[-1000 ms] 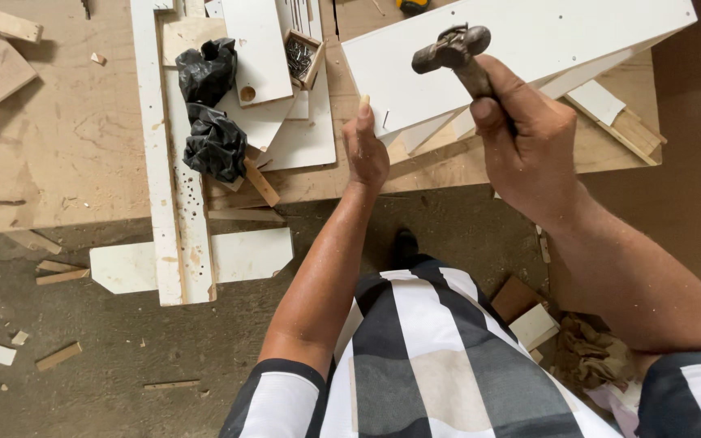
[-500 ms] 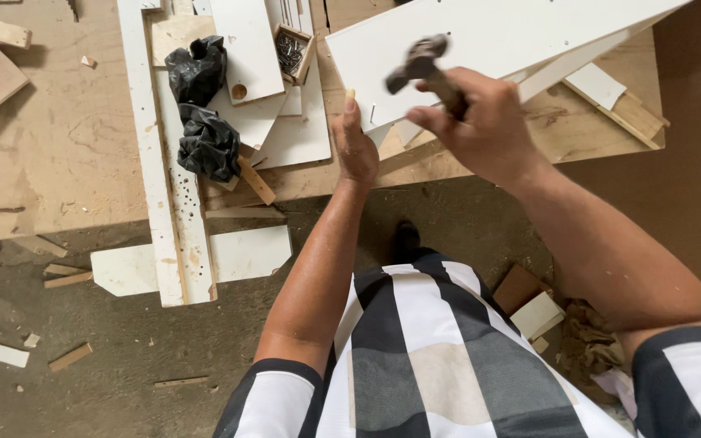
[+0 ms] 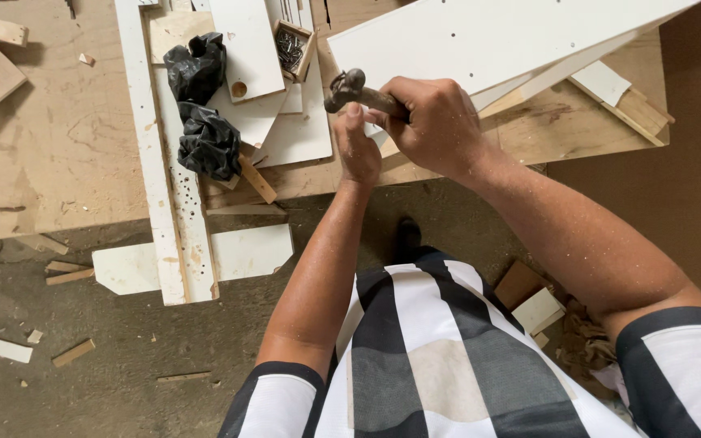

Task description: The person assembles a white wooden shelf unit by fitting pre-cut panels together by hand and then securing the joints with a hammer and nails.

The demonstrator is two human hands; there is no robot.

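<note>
Head view of a workbench (image 3: 58, 162): the right hand (image 3: 440, 126) is closed around the handle of a claw hammer (image 3: 349, 88), whose metal head hangs just above the fingertips of the left hand (image 3: 357, 150). The left hand is pinched at the near edge of a large white drilled panel (image 3: 496, 40) lying tilted across the bench; what it pinches is too small to tell. To the left lie two crumpled black plastic bags (image 3: 204, 122), a long white perforated strip (image 3: 160, 186) and a small box of nails (image 3: 292, 49).
</note>
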